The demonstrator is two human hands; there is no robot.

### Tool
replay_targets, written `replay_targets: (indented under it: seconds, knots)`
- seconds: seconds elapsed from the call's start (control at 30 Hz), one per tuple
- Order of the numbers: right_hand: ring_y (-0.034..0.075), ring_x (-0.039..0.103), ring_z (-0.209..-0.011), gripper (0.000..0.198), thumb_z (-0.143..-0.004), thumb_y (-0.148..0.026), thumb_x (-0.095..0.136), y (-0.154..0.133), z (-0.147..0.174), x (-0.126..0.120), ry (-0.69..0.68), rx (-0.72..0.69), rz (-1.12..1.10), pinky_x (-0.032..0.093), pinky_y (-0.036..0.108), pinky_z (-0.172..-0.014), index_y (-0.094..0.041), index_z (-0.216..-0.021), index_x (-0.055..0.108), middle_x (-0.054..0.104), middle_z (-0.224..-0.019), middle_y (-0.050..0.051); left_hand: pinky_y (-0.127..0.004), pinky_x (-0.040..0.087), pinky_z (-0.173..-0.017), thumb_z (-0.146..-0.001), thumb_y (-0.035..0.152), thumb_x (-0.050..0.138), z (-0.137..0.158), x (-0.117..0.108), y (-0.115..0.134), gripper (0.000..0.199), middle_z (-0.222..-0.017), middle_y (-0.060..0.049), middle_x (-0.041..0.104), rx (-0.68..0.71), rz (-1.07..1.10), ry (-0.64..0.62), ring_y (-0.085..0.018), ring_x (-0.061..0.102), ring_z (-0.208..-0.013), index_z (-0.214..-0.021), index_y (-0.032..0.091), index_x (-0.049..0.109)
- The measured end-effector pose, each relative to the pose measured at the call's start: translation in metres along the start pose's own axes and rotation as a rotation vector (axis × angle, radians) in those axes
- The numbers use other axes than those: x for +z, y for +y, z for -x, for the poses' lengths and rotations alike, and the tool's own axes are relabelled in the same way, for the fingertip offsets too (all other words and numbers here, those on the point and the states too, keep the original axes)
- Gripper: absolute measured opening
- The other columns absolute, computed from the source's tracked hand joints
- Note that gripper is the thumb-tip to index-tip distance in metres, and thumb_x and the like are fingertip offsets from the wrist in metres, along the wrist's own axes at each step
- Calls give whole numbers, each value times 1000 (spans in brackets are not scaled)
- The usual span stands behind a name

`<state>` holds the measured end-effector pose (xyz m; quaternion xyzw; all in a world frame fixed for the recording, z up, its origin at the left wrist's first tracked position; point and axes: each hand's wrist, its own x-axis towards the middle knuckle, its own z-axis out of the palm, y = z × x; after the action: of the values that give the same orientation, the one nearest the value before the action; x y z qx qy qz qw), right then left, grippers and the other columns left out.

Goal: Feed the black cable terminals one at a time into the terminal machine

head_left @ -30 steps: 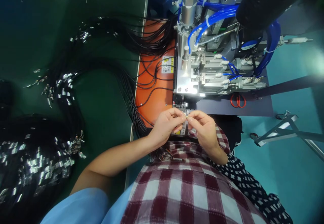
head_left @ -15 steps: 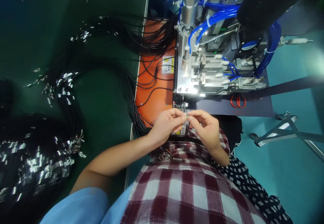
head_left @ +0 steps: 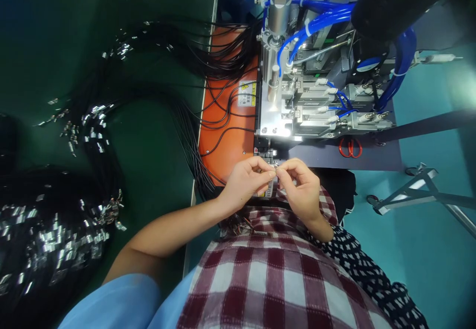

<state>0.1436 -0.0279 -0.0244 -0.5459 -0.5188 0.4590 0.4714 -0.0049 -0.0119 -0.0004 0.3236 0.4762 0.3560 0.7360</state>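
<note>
Fingers of your left hand (head_left: pixel 243 185) and right hand (head_left: pixel 303 190) pinch a tiny, pale, slender piece (head_left: pixel 275 167) between their tips, presumably for fine control, at six o'clock from the silver metal machine (head_left: pixel 275 113).

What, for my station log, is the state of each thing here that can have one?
Left hand: pinched on a small item, too tiny to identify
Right hand: pinched at the same item
Black cables: bunched, lying across the orange plate
Red-handled scissors: lying down, blade position unclear
Blue tubes: bundled with white ties
Warning label: stuck on
Machine: running or stopped, cannot tell
</note>
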Motion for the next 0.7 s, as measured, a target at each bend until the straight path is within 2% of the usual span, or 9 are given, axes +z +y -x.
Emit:
replay_targets:
  seconds: [0.1, 0.2, 0.27, 0.33, 0.43, 0.57, 0.7]
  knots:
    - [11, 50, -57, 16, -90, -28, 62, 0, 1, 3, 27, 25, -32, 42, 26, -52, -20, -76, 60, 56, -77, 1, -20, 35, -46, -78, 37, 76, 0, 1, -2, 25, -54, 4, 53, 130, -90, 35, -7, 45, -46, -78, 15, 63]
    - [9, 44, -50, 19, -90, -30, 62, -1, 1, 5, -6, 97, -111, 38, 24, -48, -20, -74, 58, 52, -69, -2, -24, 45, -61, -82, 28, 71, 0, -2, -6, 14, -74, -3, 62, 409, -319, 114, -12, 56, -67, -75, 16, 67]
    - [8, 41, -47, 20, -90, -31, 62, -1, 0, 4, -47, 159, -171, 36, 23, -46, -20, -74, 56, 48, -62, -5, -27, 47, -73, -86, 23, 66, 0, -5, -6, 10, -82, -5, 63, 553, -506, 104, -15, 59, -80, -78, 17, 68]
    - [9, 41, -47, 19, -90, -32, 62, 0, -5, 2, -59, 187, -179, 36, 23, -47, -20, -75, 57, 47, -58, -6, -26, 48, -73, -90, 22, 60, -1, -9, -4, 8, -86, -4, 62, 540, -618, 53, -15, 58, -79, -90, 18, 67]
    - [10, 44, -52, 16, -88, -31, 64, 5, -16, -2, 19, 164, -125, 38, 24, -50, -20, -77, 60, 51, -61, -4, -24, 48, -67, -92, 22, 57, -4, -17, 2, 21, -93, -4, 59, 460, -723, 31, -13, 57, -76, -112, 20, 61]
    - [14, 51, -65, 16, -84, -32, 67, 20, -32, -3, 52, 137, -63, 43, 26, -57, -20, -76, 62, 59, -72, 1, -27, 48, -79, -94, 18, 50, -16, -32, 5, 19, -96, -6, 59, 631, -999, 54, -17, 58, -91, -102, 20, 67]
    - [15, 53, -67, 18, -83, -36, 68, 33, -38, 1, 30, 195, -65, 44, 27, -59, -20, -76, 62, 58, -71, 1, -26, 46, -75, -95, 21, 48, -28, -46, -1, 26, -93, -5, 55, 677, -1136, 9, -16, 55, -83, -109, 22, 70]
